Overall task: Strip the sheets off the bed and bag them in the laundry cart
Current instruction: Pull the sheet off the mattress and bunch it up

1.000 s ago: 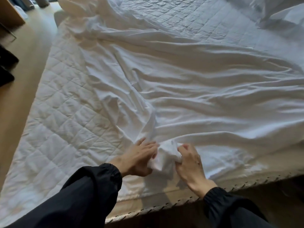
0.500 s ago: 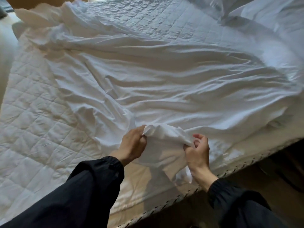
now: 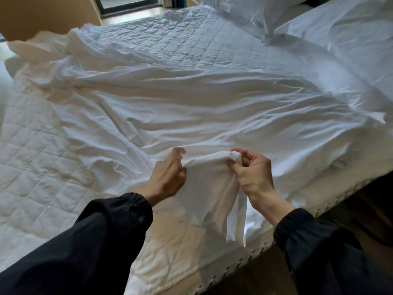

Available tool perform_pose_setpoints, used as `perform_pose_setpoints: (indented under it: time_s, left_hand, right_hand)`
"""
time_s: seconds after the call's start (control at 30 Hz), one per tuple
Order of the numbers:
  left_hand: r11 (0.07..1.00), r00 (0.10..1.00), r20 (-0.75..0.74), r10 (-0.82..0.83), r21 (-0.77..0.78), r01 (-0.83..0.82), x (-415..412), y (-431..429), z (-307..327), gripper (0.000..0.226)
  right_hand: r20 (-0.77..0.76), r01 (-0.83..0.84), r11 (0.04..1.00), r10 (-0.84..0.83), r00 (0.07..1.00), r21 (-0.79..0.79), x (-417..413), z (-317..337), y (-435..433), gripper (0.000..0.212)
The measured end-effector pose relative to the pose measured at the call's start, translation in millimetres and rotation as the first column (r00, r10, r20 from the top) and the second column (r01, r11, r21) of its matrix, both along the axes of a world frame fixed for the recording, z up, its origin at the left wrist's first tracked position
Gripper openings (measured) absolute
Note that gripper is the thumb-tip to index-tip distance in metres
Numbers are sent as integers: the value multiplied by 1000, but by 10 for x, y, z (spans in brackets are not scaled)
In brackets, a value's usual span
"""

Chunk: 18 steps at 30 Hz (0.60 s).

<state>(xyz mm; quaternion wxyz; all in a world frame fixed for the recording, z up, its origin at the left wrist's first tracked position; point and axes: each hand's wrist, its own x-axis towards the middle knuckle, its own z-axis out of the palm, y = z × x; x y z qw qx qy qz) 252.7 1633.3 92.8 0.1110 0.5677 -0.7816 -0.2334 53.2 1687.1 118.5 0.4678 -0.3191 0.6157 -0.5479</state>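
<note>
A loose, wrinkled white sheet lies across the bed, pulled off most of the quilted mattress pad. Its near edge is lifted above the mattress. My left hand grips that edge on the left, fingers curled into the cloth. About a hand's width to the right, my right hand pinches a bunched fold of the same edge between thumb and fingers. A flap of the sheet hangs down between my wrists. No laundry cart is in view.
Two white pillows lie at the bed's far right. The mattress edge runs diagonally at the lower right, with dark floor beyond it. A wooden panel and a dark-framed window stand beyond the bed.
Both hands have lifted the sheet's near edge off the mattress and drawn apart. The view has tilted up, bringing the pillows and window into sight.
</note>
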Motion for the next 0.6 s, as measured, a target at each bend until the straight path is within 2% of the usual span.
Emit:
perform_pose_setpoints:
  time_s: [0.13, 0.2, 0.23, 0.3, 0.37, 0.5, 0.6]
  left_hand:
    - [979, 967, 175, -182, 125, 162, -137, -209, 39, 31]
    - [989, 971, 188, -150, 19, 149, -260, -315, 50, 12]
    - [990, 980, 169, -108, -73, 122, -351, -368, 66, 11]
    - [969, 989, 145, -22, -239, 56, -572, -490, 117, 12]
    - [944, 992, 122, 34, -329, 8, -829, -635, 179, 12]
    - [919, 995, 93, 41, -394, -1, -1377, -981, 249, 24]
    - [905, 993, 115, 37, -424, 15, -1778, -1272, 313, 21]
  right_hand:
    - [-298, 163, 985, -173, 939, -57, -245, 163, -49, 20]
    - [-417, 190, 979, -201, 886, -68, -437, 196, -64, 25]
    - [-458, 195, 979, -201, 866, -62, -554, 179, -80, 28]
    - [-482, 188, 982, -179, 858, -31, -805, 153, -125, 40]
    - [-449, 166, 986, -153, 881, -10, -1060, 148, -203, 47]
    - [-444, 210, 978, -194, 875, -13, -1563, 145, -468, 40]
    - [-577, 242, 970, -205, 791, -12, -1958, 154, -657, 27]
